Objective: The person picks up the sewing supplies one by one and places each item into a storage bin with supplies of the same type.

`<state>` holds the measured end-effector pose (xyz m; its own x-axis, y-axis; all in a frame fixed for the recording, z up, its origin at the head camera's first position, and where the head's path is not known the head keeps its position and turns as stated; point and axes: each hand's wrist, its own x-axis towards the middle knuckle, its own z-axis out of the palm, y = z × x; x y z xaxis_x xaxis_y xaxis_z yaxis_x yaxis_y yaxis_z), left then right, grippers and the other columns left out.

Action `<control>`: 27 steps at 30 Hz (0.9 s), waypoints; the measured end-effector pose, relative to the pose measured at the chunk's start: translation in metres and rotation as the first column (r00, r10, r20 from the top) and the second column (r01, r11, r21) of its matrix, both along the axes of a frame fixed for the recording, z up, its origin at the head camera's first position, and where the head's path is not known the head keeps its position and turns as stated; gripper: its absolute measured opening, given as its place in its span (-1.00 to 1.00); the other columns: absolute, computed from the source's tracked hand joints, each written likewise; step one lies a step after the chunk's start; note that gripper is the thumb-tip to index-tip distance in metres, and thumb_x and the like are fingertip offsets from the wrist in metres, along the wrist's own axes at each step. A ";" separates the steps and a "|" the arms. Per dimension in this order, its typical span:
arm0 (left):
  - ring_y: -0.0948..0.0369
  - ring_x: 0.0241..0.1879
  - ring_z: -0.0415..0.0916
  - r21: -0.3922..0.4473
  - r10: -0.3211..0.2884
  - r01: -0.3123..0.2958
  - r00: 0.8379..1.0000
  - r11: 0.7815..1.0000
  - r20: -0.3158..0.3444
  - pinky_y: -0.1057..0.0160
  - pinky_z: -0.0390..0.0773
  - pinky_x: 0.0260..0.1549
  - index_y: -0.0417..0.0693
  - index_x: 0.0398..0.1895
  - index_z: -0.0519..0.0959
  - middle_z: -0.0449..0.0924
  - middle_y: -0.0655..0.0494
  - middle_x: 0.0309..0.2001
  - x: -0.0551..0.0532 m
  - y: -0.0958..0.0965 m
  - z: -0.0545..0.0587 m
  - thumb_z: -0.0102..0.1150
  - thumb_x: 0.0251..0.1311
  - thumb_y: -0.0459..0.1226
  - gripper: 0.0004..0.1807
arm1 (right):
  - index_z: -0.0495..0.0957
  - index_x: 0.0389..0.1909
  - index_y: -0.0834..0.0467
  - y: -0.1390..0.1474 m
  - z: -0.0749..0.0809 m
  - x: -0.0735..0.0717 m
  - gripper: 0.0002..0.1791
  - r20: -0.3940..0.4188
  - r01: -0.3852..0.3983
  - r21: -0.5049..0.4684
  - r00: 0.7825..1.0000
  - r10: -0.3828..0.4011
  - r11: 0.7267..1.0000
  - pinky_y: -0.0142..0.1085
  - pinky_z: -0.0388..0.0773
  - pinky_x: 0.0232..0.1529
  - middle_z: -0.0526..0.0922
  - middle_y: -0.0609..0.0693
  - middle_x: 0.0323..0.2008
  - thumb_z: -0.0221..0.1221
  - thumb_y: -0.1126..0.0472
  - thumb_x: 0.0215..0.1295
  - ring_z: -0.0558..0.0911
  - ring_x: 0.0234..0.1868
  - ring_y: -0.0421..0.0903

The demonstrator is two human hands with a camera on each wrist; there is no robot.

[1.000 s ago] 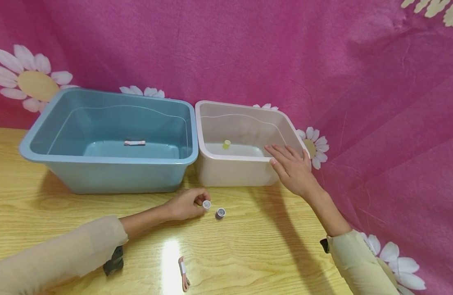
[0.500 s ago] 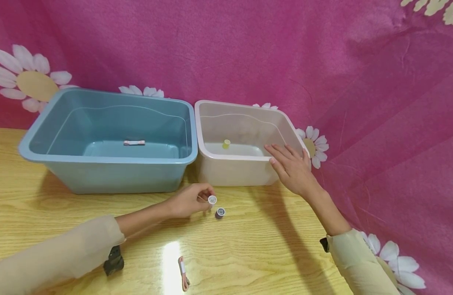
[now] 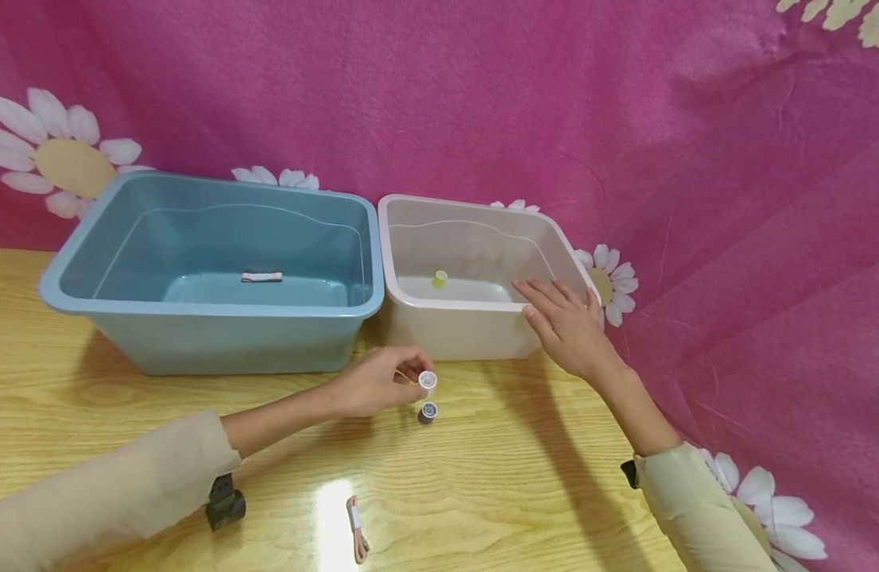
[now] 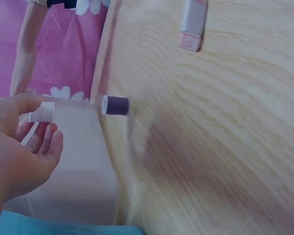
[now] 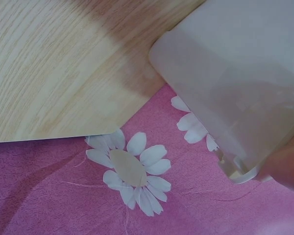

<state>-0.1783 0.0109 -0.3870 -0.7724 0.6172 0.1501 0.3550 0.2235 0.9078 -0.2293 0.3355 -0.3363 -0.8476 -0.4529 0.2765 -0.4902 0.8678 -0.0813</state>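
Observation:
My left hand (image 3: pixel 378 384) pinches a white thread spool (image 3: pixel 427 381) between thumb and fingers, held above the table in front of the pale bin (image 3: pixel 454 338). In the left wrist view that white spool (image 4: pixel 42 112) shows at the fingertips. Just below it in the head view, a dark purple thread spool (image 3: pixel 427 413) stands on the table, apart from the hand. My right hand (image 3: pixel 567 327) rests on the pale bin's front right rim with its fingers extended. A yellow spool (image 3: pixel 439 280) is inside that bin.
A larger blue bin (image 3: pixel 232 342) stands left of the pale one and holds a small banded bundle (image 3: pixel 261 277). A folded pink cord (image 3: pixel 357 530) with a white band lies near the table's front. A pink flowered cloth (image 3: pixel 439 95) hangs behind.
My left hand has lifted the white spool off the table and carried it to the right, to just beyond the purple spool. The right hand has stayed on the rim.

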 end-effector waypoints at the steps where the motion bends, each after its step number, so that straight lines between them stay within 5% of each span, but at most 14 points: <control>1: 0.19 -0.14 0.57 0.000 0.002 -0.002 1.000 1.000 -0.001 0.24 0.59 -0.04 -0.16 -0.13 0.60 0.62 0.16 -0.23 0.000 0.001 0.002 0.29 0.20 -0.43 -0.81 | 0.34 0.46 -0.08 0.000 0.000 0.000 -0.49 0.001 0.000 -0.001 1.000 0.000 1.000 0.43 -0.25 0.28 0.38 0.07 0.40 -0.14 -0.07 0.59 0.21 0.42 0.29; 27: 0.19 -0.16 0.59 0.089 0.054 -0.050 0.997 0.995 -0.049 0.30 0.58 -0.04 -0.12 -0.15 0.61 0.64 0.11 -0.25 -0.014 0.012 0.058 0.30 0.17 -0.39 -0.82 | 0.34 0.45 -0.09 0.001 -0.001 -0.001 -0.50 -0.013 0.000 0.008 1.000 0.000 1.000 0.42 -0.24 0.28 0.39 0.05 0.39 -0.14 -0.07 0.59 0.23 0.41 0.29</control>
